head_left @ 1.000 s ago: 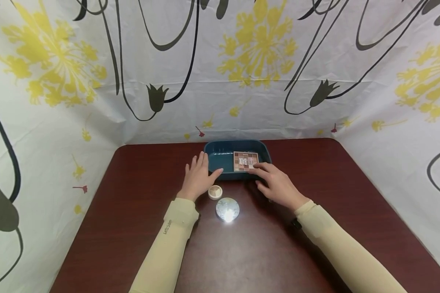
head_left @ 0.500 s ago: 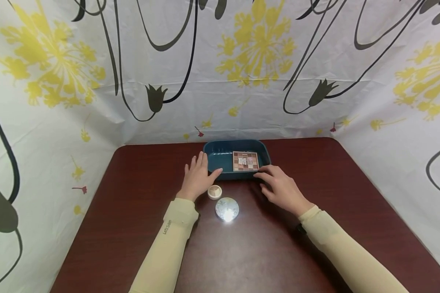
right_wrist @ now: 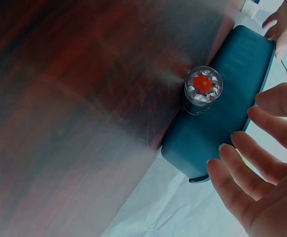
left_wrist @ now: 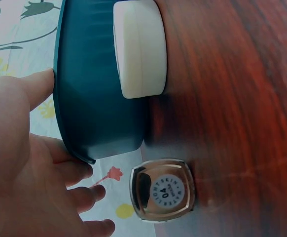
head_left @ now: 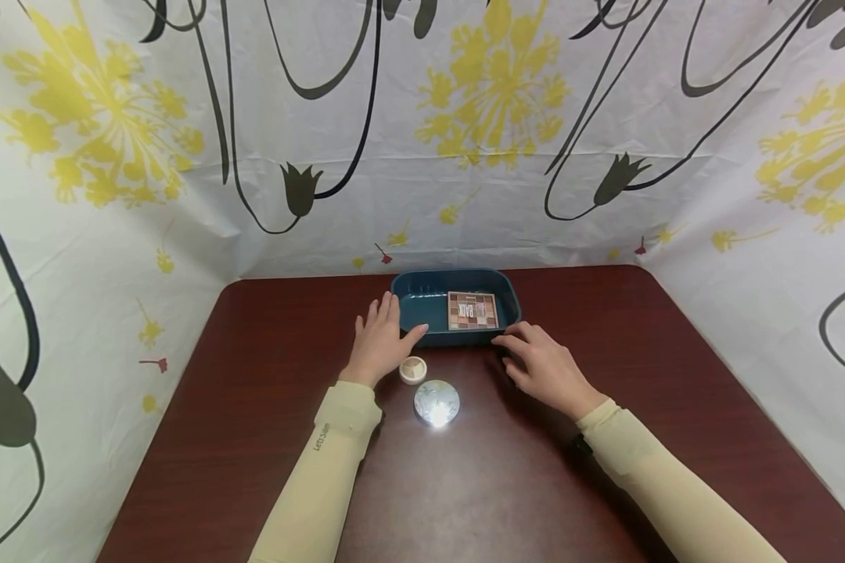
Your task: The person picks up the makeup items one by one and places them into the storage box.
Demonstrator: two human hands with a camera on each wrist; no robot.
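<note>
A dark teal tray (head_left: 458,339) stands at the table's back, holding a flat makeup palette (head_left: 472,311). My left hand (head_left: 376,344) lies at its left front corner, fingers extended and thumb touching the rim. My right hand (head_left: 545,367) is at the right front corner, its fingers loosely bent by the rim; whether they touch is unclear. Before the tray sits a small round concealer pot (head_left: 413,370), its pale side (left_wrist: 141,49) showing in the left wrist view. A square-based bottle (left_wrist: 163,190) stands near the left hand. A clear-topped cylinder with a red flower (right_wrist: 202,86) is by the tray's front wall.
Closer to me on the dark wooden table (head_left: 422,500) lies a shiny round compact (head_left: 436,402), reflecting light. A white sheet with yellow flowers (head_left: 493,86) hangs behind and at both sides of the table.
My right hand has drawn back from the palette toward the right and slightly nearer me. The palette stays in the tray, and my left hand has kept its place.
</note>
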